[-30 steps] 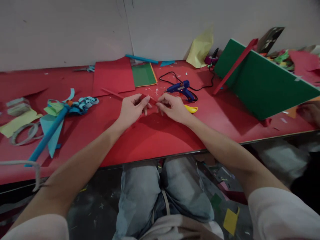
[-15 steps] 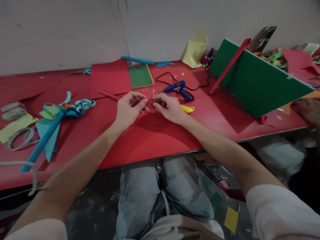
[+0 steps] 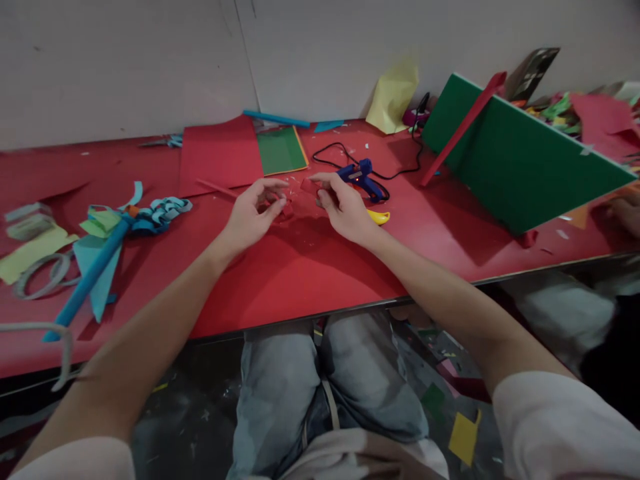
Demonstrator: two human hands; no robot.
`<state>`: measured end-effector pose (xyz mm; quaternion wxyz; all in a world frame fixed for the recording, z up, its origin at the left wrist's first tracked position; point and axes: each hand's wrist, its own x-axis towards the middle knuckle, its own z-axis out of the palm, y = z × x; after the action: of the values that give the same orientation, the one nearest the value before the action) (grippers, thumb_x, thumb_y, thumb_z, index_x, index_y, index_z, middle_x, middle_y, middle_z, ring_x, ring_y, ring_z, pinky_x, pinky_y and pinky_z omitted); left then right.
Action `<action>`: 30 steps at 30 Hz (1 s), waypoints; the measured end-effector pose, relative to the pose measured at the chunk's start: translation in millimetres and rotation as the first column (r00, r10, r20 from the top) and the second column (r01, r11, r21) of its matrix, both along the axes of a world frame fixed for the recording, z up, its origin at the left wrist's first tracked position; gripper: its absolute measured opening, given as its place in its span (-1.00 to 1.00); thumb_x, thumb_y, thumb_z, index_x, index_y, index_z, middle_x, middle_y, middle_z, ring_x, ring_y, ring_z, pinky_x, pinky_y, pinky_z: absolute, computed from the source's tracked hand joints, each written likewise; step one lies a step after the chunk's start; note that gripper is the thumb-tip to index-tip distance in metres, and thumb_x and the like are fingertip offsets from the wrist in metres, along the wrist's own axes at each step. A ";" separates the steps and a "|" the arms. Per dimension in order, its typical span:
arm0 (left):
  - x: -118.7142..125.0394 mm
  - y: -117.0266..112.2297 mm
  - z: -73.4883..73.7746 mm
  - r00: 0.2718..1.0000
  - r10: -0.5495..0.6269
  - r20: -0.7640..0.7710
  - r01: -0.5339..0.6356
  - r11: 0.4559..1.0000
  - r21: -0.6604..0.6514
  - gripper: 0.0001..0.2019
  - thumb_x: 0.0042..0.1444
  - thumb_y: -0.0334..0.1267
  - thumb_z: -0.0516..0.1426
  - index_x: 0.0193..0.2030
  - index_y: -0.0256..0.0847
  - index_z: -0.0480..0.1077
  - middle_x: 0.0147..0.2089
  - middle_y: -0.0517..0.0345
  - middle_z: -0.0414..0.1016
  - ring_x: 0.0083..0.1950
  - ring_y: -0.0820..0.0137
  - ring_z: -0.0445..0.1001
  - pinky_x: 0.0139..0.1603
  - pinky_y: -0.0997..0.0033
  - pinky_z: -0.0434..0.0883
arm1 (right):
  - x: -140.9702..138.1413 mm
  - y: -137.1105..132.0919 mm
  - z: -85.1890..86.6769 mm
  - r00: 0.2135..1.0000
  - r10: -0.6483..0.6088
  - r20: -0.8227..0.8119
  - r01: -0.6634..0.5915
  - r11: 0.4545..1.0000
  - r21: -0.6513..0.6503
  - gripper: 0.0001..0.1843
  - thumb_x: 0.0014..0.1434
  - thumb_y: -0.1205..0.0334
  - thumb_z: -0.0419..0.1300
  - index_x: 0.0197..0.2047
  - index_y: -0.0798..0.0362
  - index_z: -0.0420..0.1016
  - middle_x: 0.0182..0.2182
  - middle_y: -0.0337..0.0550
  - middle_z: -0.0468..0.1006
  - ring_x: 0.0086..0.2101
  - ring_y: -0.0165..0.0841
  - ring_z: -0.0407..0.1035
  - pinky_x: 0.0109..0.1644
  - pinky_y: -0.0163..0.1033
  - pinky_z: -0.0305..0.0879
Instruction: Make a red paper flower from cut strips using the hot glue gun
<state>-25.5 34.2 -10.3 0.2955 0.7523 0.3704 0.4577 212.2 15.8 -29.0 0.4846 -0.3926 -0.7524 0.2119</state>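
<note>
Since the frame half a second earlier the two hands have drawn apart: they no longer meet over the red strip, and the right hand [image 3: 346, 208] has shifted up toward the blue hot glue gun [image 3: 361, 176]. That hand now pinches a small folded red paper piece [image 3: 307, 186] between thumb and forefinger, held just above the red-covered work table [image 3: 310, 273] and just beside the glue gun's nozzle. The left hand [image 3: 249, 217] is released, its fingers curled loosely with thumb and forefinger parted around nothing; a second crumpled red paper scrap [image 3: 287, 209] lies on the table at its fingertips (whether a finger touches it cannot be told).

A yellow plastic handle [image 3: 378, 217] lies right of the right hand, near the wrist. The glue gun's black cord [image 3: 334, 159] loops back toward the wall. A thin rolled red paper stick [image 3: 217, 189] lies left of the left hand, at the edge of a flat red paper sheet [image 3: 219, 153], with a green paper sheet [image 3: 281, 151] beside that. Farther left sit a long blue rolled paper tube [image 3: 84, 285], a light blue folded paper chain [image 3: 161, 209] touching its upper end, and grey tape rolls [image 3: 41, 275]. On the right a large green foam board [image 3: 520, 163] stands tilted, with a long red paper strip [image 3: 463, 130] leaning on its left edge. A crumpled yellow paper sheet [image 3: 393, 97] rests against the wall. At the far right edge another person's hand [image 3: 626, 210] lies on the table, well apart from the person's own hands
</note>
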 end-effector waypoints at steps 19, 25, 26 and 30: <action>8.1 -13.6 3.4 0.969 0.071 -0.236 -0.031 0.985 0.170 -0.61 0.09 -0.24 0.32 0.09 -0.14 0.51 0.16 -0.06 0.58 0.18 0.12 0.52 0.25 0.11 0.48 | 2.3 3.8 -5.8 0.996 -0.049 0.075 0.046 0.998 0.040 -0.77 0.42 0.23 0.11 0.11 -0.02 0.36 -0.06 -0.05 0.60 -0.06 -0.24 0.51 0.13 -0.05 0.45; 13.9 -17.6 5.1 0.985 -0.069 0.160 0.090 0.987 -0.130 -0.43 0.24 -0.01 0.27 0.35 -0.08 0.37 0.10 -0.04 0.67 -0.25 0.38 0.60 -0.27 0.42 0.51 | 3.6 7.3 -8.3 0.996 -0.076 0.041 0.075 0.997 0.026 -0.76 0.43 0.20 0.11 0.12 0.00 0.37 -0.07 -0.05 0.62 -0.10 -0.25 0.52 0.07 -0.08 0.44; 14.6 -19.4 8.0 0.966 -0.092 0.241 0.144 0.968 -0.207 -0.42 0.25 0.02 0.27 0.37 -0.04 0.37 0.12 -0.05 0.68 -0.35 0.43 0.57 -0.42 0.48 0.43 | 3.9 8.3 -9.3 0.996 -0.081 0.033 0.080 0.996 0.029 -0.76 0.43 0.18 0.12 0.13 0.00 0.37 -0.09 -0.06 0.61 -0.12 -0.26 0.51 0.05 -0.09 0.44; 14.2 -25.0 17.0 0.890 -0.185 0.416 0.331 0.891 -0.312 -0.46 0.19 -0.06 0.31 0.31 -0.05 0.48 0.18 -0.07 0.69 -0.57 0.57 0.41 -0.69 0.54 0.19 | 5.2 10.4 -12.3 0.997 -0.072 0.025 0.070 0.996 0.057 -0.75 0.45 0.12 0.11 0.13 -0.02 0.36 -0.11 -0.09 0.60 -0.20 -0.29 0.48 -0.02 -0.11 0.43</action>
<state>-11.4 9.2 6.7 0.5581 0.6234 0.2824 0.4693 217.4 26.2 -41.3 0.4926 -0.4082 -0.7500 0.1680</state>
